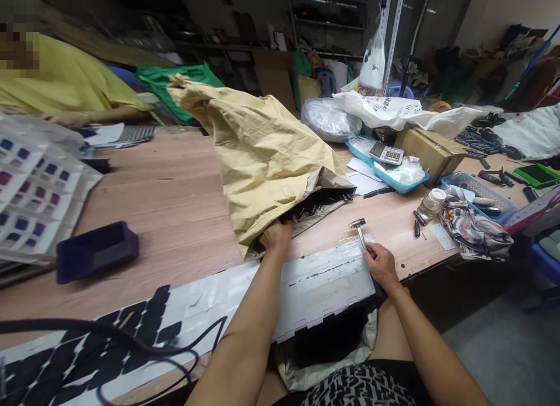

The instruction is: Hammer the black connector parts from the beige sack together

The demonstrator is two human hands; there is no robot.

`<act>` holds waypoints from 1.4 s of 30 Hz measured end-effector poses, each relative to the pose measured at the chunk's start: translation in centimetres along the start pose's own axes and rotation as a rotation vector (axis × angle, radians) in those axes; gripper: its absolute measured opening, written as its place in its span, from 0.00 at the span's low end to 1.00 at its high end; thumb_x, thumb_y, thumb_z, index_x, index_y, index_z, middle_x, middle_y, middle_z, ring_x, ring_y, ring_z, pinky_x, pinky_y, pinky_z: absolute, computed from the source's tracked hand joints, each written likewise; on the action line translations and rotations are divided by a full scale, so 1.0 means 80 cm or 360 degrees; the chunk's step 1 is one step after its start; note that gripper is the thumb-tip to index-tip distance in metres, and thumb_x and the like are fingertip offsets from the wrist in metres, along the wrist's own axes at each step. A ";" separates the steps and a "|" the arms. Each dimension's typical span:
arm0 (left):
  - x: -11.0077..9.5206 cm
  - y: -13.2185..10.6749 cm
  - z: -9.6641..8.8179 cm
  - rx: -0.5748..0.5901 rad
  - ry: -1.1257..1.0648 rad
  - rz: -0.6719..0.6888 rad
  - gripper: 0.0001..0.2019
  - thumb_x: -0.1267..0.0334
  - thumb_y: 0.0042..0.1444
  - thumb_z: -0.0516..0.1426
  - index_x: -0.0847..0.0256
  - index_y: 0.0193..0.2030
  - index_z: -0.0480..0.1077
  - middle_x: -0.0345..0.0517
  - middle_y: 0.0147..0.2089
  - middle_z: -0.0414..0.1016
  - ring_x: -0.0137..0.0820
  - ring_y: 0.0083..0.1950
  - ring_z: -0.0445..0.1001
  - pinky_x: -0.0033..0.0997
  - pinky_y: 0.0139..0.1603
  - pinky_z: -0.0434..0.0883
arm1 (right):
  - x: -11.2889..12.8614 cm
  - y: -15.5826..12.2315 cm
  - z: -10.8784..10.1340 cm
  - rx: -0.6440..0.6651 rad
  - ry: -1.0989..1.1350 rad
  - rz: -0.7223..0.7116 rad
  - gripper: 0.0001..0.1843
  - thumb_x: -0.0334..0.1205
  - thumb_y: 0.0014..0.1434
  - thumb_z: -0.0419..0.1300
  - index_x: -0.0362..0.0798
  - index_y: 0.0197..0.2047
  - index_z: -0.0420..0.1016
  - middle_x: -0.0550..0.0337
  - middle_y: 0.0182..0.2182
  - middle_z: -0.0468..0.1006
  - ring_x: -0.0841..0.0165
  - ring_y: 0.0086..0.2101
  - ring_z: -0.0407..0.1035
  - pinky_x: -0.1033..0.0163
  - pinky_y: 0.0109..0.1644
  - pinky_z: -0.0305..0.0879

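Observation:
My left hand (276, 235) is at the mouth of a large yellow paper sack (271, 143), its fingers hidden inside. Several dark, slim pieces (312, 207) show in the sack's opening, close to that hand. My right hand (381, 263) is closed around the handle of a small hammer (359, 228), whose yellow-tipped head points up and away from me. Below both hands lies a white board (326, 283) at the table's front edge. Under the board, an open bag (371, 330) with a dark inside sits by my lap.
Black flat pieces (149, 318) and dark cables (109, 334) lie on the left, near a dark blue tray (97, 251). To the right are a calculator (386, 153), a carton (431, 152), a jar (432, 203) and a blue basket (503, 205). Another person in a yellow shirt (83, 73) sits across.

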State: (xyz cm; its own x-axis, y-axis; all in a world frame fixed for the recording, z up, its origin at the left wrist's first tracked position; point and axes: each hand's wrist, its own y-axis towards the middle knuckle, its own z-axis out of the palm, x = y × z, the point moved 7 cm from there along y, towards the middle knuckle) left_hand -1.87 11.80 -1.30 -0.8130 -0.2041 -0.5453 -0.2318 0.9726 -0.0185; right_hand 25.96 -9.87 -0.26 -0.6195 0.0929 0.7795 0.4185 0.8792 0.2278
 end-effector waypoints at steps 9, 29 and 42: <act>-0.008 -0.126 0.013 0.0440 -0.0842 0.0350 0.18 0.53 0.47 0.62 0.60 0.43 0.79 0.43 0.32 0.80 0.36 0.35 0.78 0.32 0.39 0.72 | 0.003 0.000 -0.001 0.0003 -0.0056 -0.0003 0.14 0.41 0.58 0.56 0.48 0.41 0.82 0.60 0.30 0.78 0.68 0.28 0.68 0.65 0.36 0.65; -0.034 -0.176 0.053 0.0462 -0.0358 0.1012 0.10 0.60 0.55 0.61 0.54 0.45 0.79 0.44 0.41 0.77 0.39 0.47 0.69 0.39 0.50 0.65 | 0.007 -0.007 -0.004 0.0051 -0.0021 -0.0070 0.13 0.39 0.56 0.58 0.48 0.41 0.82 0.62 0.29 0.74 0.69 0.28 0.66 0.66 0.35 0.64; -0.036 -0.173 0.053 0.0517 -0.0404 0.0956 0.11 0.61 0.54 0.62 0.53 0.45 0.79 0.43 0.41 0.77 0.39 0.48 0.69 0.39 0.51 0.64 | 0.069 -0.064 -0.011 0.0166 -0.0341 -0.0574 0.14 0.36 0.62 0.55 0.48 0.49 0.77 0.54 0.37 0.78 0.63 0.37 0.73 0.61 0.43 0.69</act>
State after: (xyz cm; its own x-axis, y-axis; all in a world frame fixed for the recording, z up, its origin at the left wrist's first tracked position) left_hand 5.94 -0.62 -3.00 -0.5920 0.3692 -0.7164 0.4181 0.9006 0.1187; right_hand 20.96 -14.23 3.38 -0.8423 -0.1440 0.5194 0.0872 0.9146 0.3949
